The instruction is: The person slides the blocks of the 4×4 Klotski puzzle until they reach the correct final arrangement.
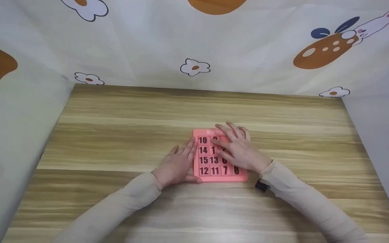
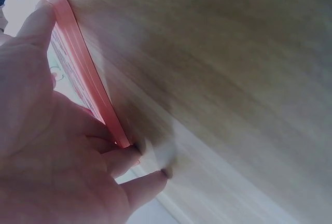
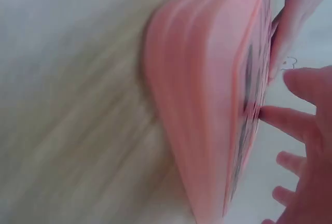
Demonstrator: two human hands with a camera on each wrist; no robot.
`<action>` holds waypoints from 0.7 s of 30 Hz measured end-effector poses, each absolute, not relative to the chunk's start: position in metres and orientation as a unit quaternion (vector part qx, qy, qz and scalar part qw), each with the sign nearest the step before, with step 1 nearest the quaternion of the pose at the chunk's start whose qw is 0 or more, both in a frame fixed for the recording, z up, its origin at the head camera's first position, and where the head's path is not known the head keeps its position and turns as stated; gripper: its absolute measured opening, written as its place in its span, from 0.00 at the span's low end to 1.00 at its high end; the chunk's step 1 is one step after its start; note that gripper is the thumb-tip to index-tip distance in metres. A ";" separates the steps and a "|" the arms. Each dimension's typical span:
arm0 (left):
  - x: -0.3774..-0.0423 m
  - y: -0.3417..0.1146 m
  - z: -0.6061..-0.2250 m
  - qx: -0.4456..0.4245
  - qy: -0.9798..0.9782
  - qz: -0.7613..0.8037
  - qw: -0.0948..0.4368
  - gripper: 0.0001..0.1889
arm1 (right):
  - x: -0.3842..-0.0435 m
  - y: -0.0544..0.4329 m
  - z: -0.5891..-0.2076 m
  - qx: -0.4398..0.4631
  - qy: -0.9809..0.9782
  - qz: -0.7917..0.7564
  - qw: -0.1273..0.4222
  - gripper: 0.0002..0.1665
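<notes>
A pink number slide puzzle [image 1: 221, 179] lies flat, its square tiles printed with black numbers such as 10, 14, 15 and 12. Along its left side rests my left hand [image 1: 176, 166], fingers nearly straight against the edge and thumb at the near left corner. The left wrist view shows that hand's fingertips [image 2: 127, 159] at the puzzle's far end and down by the tabletop. My right hand [image 1: 243, 152] is spread over the upper right tiles, hiding several. Its index fingertip [image 3: 265, 113] touches the tile face, while the thumb [image 3: 295, 81] stays raised off it.
The puzzle is on a wood-grain table [image 1: 120, 135]. A pale cloth [image 1: 147, 44] with flowers, orange shapes and a rabbit hangs behind the far edge, and pale walls stand at both sides. A black band [image 1: 262, 185] shows at the right wrist.
</notes>
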State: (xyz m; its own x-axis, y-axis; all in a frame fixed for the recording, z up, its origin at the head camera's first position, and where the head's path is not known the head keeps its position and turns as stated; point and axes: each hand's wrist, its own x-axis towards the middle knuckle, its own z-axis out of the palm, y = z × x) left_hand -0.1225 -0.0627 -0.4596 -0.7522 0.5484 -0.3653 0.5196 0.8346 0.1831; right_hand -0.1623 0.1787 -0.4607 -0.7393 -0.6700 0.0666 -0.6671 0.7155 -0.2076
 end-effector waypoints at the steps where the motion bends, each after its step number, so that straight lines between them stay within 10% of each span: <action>1: -0.122 -0.062 -0.460 0.285 0.935 0.035 0.206 0.61 | -0.162 0.180 -0.459 -0.357 0.928 -0.107 -0.002 0.23; 21: -0.122 -0.064 -0.460 0.293 0.934 0.044 0.198 0.61 | -0.157 0.177 -0.463 -0.409 0.909 -0.077 0.021 0.29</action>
State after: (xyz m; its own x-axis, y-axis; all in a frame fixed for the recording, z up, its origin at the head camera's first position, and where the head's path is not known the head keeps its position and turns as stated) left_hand -0.1223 -0.0644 -0.4601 -0.7493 0.5654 -0.3447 0.5302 0.8241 0.1992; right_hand -0.1574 0.1773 -0.4628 -0.6643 -0.7471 0.0246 -0.7406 0.6534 -0.1568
